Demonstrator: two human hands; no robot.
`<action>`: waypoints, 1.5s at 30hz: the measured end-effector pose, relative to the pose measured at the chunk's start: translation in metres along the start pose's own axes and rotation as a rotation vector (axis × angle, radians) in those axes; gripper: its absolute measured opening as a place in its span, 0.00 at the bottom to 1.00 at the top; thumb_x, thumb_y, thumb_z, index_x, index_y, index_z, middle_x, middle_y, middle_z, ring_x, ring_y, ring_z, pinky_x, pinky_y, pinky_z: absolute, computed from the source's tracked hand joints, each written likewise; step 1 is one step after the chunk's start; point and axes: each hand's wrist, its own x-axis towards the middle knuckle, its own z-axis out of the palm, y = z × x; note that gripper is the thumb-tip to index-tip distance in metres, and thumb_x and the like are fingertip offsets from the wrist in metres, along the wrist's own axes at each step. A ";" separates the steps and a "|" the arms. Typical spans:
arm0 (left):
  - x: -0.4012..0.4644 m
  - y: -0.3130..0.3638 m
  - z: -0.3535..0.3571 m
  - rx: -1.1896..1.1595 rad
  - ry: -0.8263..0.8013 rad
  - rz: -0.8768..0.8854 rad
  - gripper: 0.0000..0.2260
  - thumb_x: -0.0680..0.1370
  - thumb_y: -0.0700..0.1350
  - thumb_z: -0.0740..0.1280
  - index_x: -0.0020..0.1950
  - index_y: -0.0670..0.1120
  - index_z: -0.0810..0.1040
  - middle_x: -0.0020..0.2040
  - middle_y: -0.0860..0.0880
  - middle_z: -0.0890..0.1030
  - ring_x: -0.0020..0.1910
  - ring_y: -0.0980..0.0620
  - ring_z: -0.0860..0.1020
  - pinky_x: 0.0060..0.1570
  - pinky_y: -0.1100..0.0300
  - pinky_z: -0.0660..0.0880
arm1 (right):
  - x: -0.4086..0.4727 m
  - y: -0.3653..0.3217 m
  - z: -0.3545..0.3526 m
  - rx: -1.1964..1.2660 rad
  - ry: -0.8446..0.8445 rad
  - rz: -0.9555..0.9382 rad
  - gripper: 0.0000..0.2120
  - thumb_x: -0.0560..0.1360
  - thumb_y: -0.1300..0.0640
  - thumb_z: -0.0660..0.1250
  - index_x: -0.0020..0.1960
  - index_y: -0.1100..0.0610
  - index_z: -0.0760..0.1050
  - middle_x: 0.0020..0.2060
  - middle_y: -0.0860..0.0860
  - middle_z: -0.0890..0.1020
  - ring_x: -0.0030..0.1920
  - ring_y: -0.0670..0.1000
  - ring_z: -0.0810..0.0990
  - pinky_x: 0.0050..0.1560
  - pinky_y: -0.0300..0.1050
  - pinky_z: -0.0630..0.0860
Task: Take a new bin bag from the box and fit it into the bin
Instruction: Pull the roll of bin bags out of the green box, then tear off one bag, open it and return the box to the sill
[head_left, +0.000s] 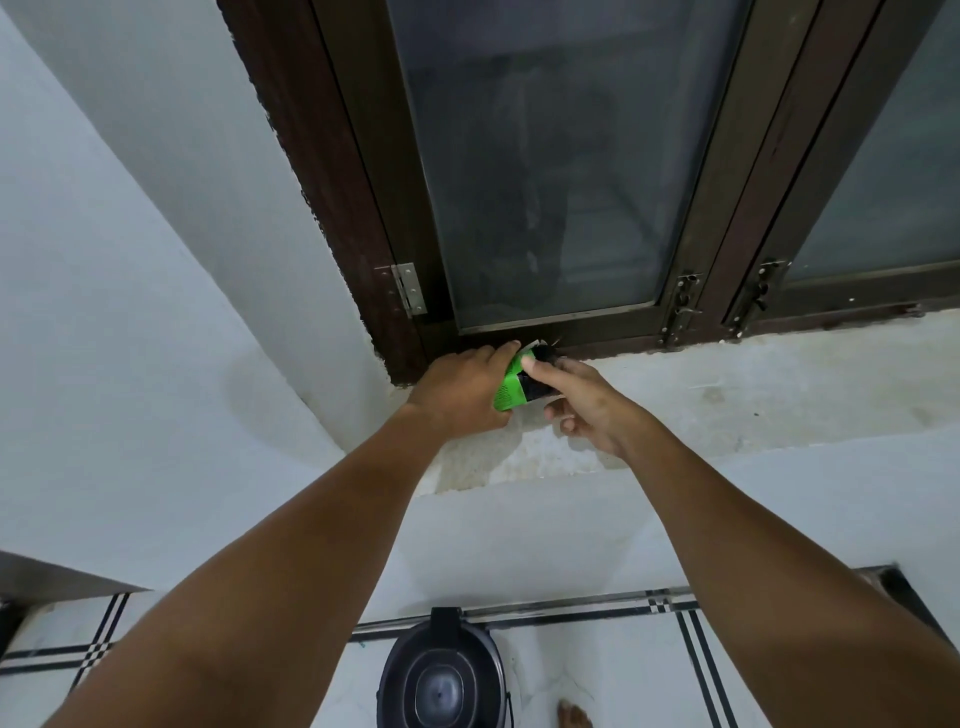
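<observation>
Up on the window ledge (727, 384), the green box (511, 388) is clasped by the left hand (460, 392), its grip curled round the box's side; black bag material (535, 387) at the opening is pinched by the right hand (587, 405), directly beside it. Well below both grips, the bin (441, 675) is seen standing on the floor (623, 675), unlined

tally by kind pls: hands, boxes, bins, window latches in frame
Hands: 2, left hand and right hand, both on the box
Boxes: 1, green box on the sill
Bins: 1, black bin on the floor
Window latches: 2, and
Total: 6
</observation>
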 end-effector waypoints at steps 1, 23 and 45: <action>-0.001 -0.001 0.001 -0.007 -0.003 -0.006 0.42 0.74 0.60 0.72 0.82 0.49 0.57 0.68 0.47 0.76 0.63 0.46 0.77 0.58 0.51 0.76 | -0.001 0.001 -0.001 0.023 0.001 -0.009 0.24 0.71 0.38 0.75 0.59 0.52 0.80 0.54 0.51 0.87 0.40 0.47 0.81 0.30 0.39 0.72; -0.007 -0.013 0.022 0.031 -0.145 -0.150 0.38 0.78 0.60 0.66 0.83 0.47 0.55 0.75 0.45 0.66 0.71 0.42 0.66 0.68 0.46 0.63 | 0.001 0.007 -0.010 0.458 0.296 -0.051 0.06 0.76 0.61 0.65 0.50 0.52 0.74 0.56 0.57 0.80 0.54 0.55 0.78 0.45 0.49 0.76; 0.004 0.021 -0.013 -1.468 -0.061 -0.554 0.19 0.72 0.51 0.79 0.61 0.50 0.82 0.54 0.49 0.86 0.53 0.50 0.85 0.55 0.54 0.81 | -0.011 -0.016 0.013 0.403 -0.043 -0.155 0.21 0.80 0.45 0.67 0.64 0.60 0.80 0.57 0.57 0.86 0.60 0.54 0.84 0.62 0.51 0.80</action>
